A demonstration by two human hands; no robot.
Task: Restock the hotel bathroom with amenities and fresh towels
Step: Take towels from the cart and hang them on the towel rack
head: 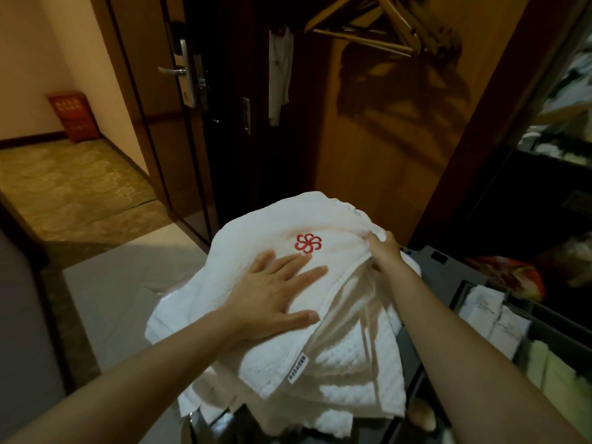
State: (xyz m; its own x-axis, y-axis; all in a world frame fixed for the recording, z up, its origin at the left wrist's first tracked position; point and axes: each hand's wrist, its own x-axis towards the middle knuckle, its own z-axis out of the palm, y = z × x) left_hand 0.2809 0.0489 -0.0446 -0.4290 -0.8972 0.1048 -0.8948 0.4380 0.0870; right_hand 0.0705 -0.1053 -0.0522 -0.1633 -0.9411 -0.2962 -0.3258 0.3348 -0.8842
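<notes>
A stack of white waffle-weave towels (336, 357) lies in front of me on the end of a housekeeping cart. The top towel carries a red flower logo (308, 243). My left hand (275, 293) lies flat on that towel just below the logo, fingers spread. My right hand (382, 251) pinches a bunched fold of the same towel at its right edge, lifting it slightly. A small label tag (296, 368) hangs from a towel hem.
The grey cart tray (448, 277) on the right holds white packets (493, 312) and a red-orange bag (512, 277). Ahead, a wooden wardrobe with hangers (368, 30). The room door with its handle (179, 72) stands open on the left onto a carpeted corridor (70, 187).
</notes>
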